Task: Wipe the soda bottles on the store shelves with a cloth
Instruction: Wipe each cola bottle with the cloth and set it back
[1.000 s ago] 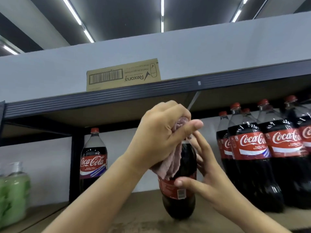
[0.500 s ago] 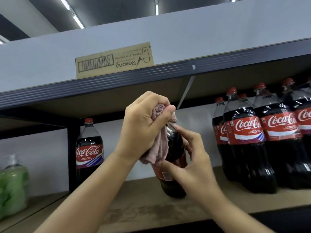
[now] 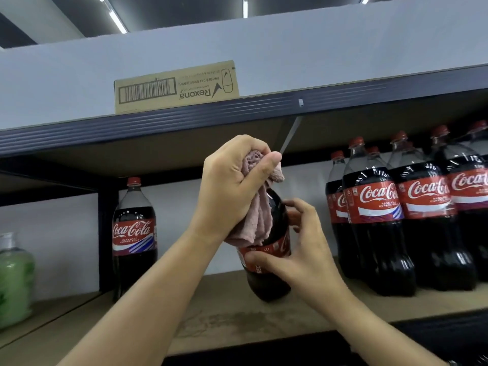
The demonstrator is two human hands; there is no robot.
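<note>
Bottle cap (image 3: 260, 165) hidden (under cloth (image 3: 257, 217)).

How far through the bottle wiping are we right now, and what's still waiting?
Done: nothing can be confirmed as already wiped. In hand: the left hand grips the pink cloth over the top of the middle bottle, while the right hand holds its label. Left, probably: the lone bottle by the post and the group of bottles on the right.

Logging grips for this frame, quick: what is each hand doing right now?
Left hand: closed around the pink cloth, pressing it on the bottle top.
Right hand: gripping the soda bottle at its label.
</note>
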